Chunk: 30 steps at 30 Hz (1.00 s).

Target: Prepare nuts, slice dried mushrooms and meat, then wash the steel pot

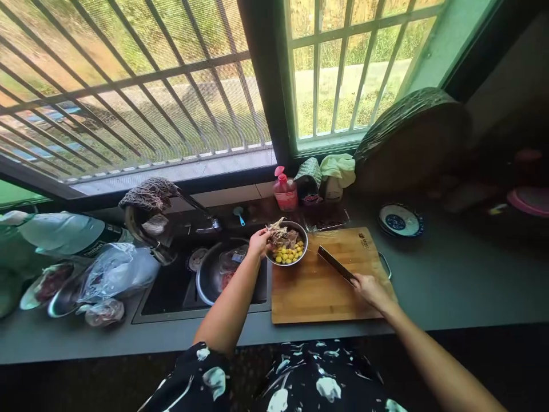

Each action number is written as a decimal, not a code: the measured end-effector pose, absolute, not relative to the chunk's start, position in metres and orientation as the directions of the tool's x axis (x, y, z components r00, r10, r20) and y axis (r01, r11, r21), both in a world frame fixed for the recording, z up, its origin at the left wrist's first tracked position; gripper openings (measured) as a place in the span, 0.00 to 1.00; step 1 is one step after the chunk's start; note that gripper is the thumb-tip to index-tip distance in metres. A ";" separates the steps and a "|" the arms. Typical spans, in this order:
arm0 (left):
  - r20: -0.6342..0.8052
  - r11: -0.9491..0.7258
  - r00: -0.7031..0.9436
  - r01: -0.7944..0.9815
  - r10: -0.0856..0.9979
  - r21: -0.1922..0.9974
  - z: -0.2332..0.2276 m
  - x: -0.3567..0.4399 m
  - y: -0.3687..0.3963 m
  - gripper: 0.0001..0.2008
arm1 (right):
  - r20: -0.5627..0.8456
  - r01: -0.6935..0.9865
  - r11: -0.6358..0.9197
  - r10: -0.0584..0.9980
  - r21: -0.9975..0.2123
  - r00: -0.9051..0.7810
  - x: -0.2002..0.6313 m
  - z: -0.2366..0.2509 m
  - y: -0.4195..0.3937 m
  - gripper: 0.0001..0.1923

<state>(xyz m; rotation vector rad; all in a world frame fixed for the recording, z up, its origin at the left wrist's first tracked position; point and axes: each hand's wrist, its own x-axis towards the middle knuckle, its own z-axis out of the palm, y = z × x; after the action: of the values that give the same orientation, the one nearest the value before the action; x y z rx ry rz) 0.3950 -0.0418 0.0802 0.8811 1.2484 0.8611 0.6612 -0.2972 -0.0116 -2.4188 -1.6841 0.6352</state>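
My left hand (258, 242) reaches over the rim of a small metal bowl (302, 253) and grips a pale, stringy piece of food (278, 231) above it. The bowl holds yellow round pieces and brownish scraps, and it rests at the far left corner of a wooden cutting board (317, 286). My right hand (369, 289) lies on the board's right side, closed around the handle of a knife (334, 263). The dark blade points up and left, flat over the board.
A sink (171, 286) left of the board holds a metal basin (208, 280) with packaged food. Plastic bags and plates crowd the far left counter. Behind stand a pink bottle (285, 191), cloths, a patterned plate (400, 220) and a round chopping block (412, 143) leaning at the window.
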 end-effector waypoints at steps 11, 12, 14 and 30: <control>-0.594 0.611 0.150 -0.268 0.790 0.745 0.059 0.427 -0.096 0.08 | -0.237 0.767 -0.399 0.917 -0.503 0.321 0.678 -0.007 -0.315 0.18; -0.592 0.604 0.136 -0.286 0.794 0.744 0.060 0.424 -0.093 0.06 | -0.242 0.773 -0.385 0.922 -0.505 0.301 0.678 -0.009 -0.316 0.17; -0.571 0.576 0.128 -0.341 0.811 0.743 0.066 0.417 -0.086 0.05 | -0.253 0.787 -0.356 0.932 -0.505 0.259 0.677 -0.013 -0.317 0.17; -0.125 0.154 0.103 -0.361 0.987 0.920 0.107 0.394 -0.079 0.15 | -0.067 0.898 -0.440 0.896 -0.013 0.438 0.657 -0.031 -0.309 0.18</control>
<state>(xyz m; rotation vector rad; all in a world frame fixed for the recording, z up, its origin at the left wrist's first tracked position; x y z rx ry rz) 0.3945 -0.0792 0.1066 0.8665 0.9404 1.2056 0.6566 -0.3094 -0.0305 -2.6851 -1.6749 0.1004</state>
